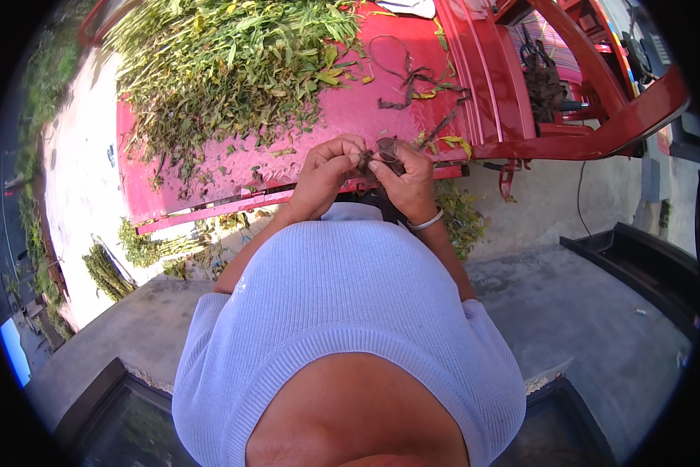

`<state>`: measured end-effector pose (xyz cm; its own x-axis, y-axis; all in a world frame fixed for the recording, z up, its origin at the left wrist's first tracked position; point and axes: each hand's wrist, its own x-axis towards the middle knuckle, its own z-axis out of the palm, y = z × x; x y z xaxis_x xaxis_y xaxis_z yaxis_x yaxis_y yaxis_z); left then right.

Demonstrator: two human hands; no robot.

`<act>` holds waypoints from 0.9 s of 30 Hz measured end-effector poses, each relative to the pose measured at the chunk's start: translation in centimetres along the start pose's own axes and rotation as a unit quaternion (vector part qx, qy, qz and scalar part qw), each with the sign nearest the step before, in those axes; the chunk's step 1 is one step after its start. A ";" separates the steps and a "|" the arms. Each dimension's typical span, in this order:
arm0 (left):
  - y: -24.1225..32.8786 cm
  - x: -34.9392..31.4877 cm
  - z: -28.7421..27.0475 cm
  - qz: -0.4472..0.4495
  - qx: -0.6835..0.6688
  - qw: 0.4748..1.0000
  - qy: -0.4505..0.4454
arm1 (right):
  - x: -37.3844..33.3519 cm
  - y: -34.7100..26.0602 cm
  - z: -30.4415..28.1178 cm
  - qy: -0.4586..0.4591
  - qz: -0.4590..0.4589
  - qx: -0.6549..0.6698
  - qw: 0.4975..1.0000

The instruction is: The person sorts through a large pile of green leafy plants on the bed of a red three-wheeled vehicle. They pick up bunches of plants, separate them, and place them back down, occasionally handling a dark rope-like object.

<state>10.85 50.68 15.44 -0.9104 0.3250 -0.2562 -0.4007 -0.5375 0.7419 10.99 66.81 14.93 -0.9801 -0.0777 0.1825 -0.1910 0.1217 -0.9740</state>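
Note:
Over the near edge of a red metal cargo bed [381, 66], my left hand [330, 171] and my right hand [407, 180] meet. Both are closed, thumbs and fingers pinching a dark brown strip of cloth [389, 156] that looks twisted or knotted between them. A bangle circles my right wrist. Beyond my hands, more dark cloth strips [412, 78] lie loosely on the red bed. A large heap of cut leafy stalks [241, 70], green with some yellowed leaves, covers the left and far part of the bed.
Right of the bed stands the vehicle's red frame [583, 140], with a dark bundle [545, 86] inside it. Loose stalks [107, 272] lie on the ground at left, and leafy stems [460, 218] show below the bed's edge. A black trough [638, 265] sits at the right.

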 end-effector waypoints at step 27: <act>0.8 -2.2 -2.2 -0.064 -0.226 0.972 -0.009 | -0.4 2.3 -3.3 0.121 0.140 0.264 0.947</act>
<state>12.31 47.89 15.21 -0.8501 0.4225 -0.3145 -0.5183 -0.7774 0.3565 10.75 70.41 13.03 -0.9841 0.1212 -0.1298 0.0692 -0.4117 -0.9087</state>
